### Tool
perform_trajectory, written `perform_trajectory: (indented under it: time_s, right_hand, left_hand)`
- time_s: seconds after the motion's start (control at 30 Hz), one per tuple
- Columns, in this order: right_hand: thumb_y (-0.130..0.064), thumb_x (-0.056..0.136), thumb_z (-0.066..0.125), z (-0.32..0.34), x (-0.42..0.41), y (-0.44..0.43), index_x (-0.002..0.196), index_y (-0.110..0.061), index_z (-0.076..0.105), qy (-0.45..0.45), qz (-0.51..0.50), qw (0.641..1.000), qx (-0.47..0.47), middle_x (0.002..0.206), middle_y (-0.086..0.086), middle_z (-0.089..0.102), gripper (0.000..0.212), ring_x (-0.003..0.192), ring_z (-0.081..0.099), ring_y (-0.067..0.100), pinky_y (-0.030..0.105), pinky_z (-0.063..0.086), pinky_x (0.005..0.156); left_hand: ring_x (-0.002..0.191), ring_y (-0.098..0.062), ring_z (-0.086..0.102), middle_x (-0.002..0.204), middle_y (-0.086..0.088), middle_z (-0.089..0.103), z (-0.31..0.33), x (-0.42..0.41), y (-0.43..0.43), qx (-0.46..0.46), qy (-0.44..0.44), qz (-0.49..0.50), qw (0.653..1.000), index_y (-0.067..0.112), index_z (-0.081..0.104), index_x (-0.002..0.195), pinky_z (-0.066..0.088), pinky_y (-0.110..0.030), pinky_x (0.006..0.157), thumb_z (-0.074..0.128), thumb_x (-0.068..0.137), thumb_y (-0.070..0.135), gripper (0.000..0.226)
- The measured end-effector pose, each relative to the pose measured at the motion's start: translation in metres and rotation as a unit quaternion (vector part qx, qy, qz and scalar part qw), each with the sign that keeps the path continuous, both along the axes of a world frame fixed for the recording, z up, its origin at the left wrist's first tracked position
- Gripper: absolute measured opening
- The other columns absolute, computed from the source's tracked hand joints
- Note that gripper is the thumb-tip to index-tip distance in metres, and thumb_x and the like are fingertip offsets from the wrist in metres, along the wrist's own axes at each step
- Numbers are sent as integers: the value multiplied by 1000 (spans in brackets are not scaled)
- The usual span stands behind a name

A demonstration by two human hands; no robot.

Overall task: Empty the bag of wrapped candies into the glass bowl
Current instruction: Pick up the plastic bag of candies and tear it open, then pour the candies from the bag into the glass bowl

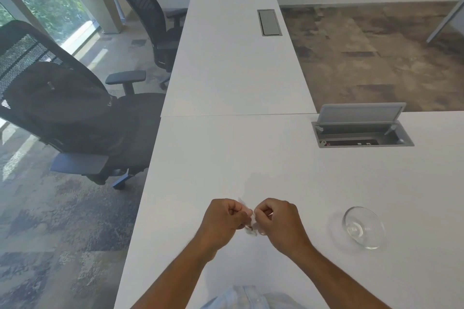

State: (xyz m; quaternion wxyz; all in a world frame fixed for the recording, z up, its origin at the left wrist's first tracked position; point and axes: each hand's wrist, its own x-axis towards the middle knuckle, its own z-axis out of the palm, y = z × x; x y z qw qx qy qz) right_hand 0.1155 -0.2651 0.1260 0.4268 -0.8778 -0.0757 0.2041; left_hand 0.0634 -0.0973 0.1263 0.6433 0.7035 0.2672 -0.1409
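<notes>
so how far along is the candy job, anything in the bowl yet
Nothing looks done yet: the glass bowl stands empty on the white table, off to the right of both hands. In hand: the left hand and right hand pinch the small clear bag between them, apparently working it open. Left: open it, bring it over the bowl and tip the candies in.

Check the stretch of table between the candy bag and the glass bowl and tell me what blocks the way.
Nothing visible does. The bag is pinched between the left hand and right hand, and the glass bowl sits to their right with only bare white table between. The bowl looks empty.
</notes>
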Motion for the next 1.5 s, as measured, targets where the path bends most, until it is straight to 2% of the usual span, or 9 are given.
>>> perform_trajectory:
  time_s: [0.2, 0.47, 0.6, 0.8, 0.9, 1.1, 1.23, 1.37, 1.5]
  right_hand:
    - [-14, 91, 62, 1, -3, -1, 77, -13, 72, -24, 44, 999, -18, 74, 4, 75, 18, 70, 68, 20, 38, 59, 66]
    - [-19, 93, 61, 9, 6, -6, 84, -19, 78, -17, 140, 989, -54, 82, -3, 78, 19, 77, 72, 14, 33, 59, 70]
    - [-14, 92, 55, 11, 10, -7, 79, -14, 71, -85, 152, 980, -96, 79, -1, 72, 20, 73, 65, 17, 38, 56, 68]
    - [-10, 89, 60, 12, 26, -23, 76, -13, 70, -108, 75, 988, -84, 72, -1, 71, 17, 69, 63, 18, 38, 54, 65]
    - [-11, 90, 61, 11, 23, -23, 77, -15, 71, -105, 72, 989, -75, 73, -2, 71, 17, 71, 64, 16, 38, 56, 67]
    - [-7, 77, 56, 4, 12, -31, 128, -29, 67, 46, 14, 995, 92, 118, -14, 73, 56, 110, 66, -1, 25, 54, 97]
    - [-10, 66, 52, -11, 1, -43, 153, -36, 41, 148, 63, 977, 139, 152, -18, 52, 91, 141, 46, 0, 36, 39, 118]
    - [-25, 81, 73, -34, -11, -48, 159, -43, 26, 152, 138, 972, 114, 158, -30, 42, 93, 143, 41, -11, 26, 38, 118]
    - [-25, 85, 75, -49, -15, -42, 134, -41, 55, 87, 3, 989, 121, 126, -6, 72, 56, 117, 70, 15, 35, 61, 96]
  left_hand:
    - [75, -21, 68, 93, -19, 82, 8, 5, 1, 34, 3, -52, 998, -3, 77, 77, 54, -42, 77, 69, 84, 9, 16]
    - [79, -18, 70, 80, -5, 81, 9, -1, 2, 35, 6, -75, 997, -6, 75, 80, 64, -56, 98, 68, 89, 4, 15]
    - [78, -29, 77, 91, -23, 82, 8, -4, 1, 73, 26, -65, 995, -5, 68, 73, 66, -59, 93, 65, 81, 16, 23]
    - [66, -17, 61, 73, -5, 71, 8, -6, -6, 133, 44, -15, 990, 16, 58, 68, 52, -32, 67, 66, 87, 23, 21]
    - [81, -10, 59, 99, 3, 65, 7, -4, -13, 201, -3, -2, 980, 8, 60, 80, 43, -20, 69, 67, 99, 21, 24]
    - [104, -34, 75, 109, -8, 74, 14, 2, -18, 84, 1, 72, 994, 2, 64, 80, 67, -53, 96, 60, 92, 26, 27]
    - [112, -41, 74, 111, -26, 73, 16, 3, -23, 55, -1, 83, 995, 11, 55, 64, 70, -47, 90, 56, 99, 8, 35]
    - [108, -33, 81, 109, -27, 78, 20, 6, -31, 5, -2, 85, 996, 19, 50, 58, 71, -47, 92, 56, 99, 6, 43]
    - [108, -38, 82, 112, -32, 78, 23, 12, -45, -51, 6, 62, 997, 10, 56, 71, 69, -53, 98, 57, 99, 5, 28]
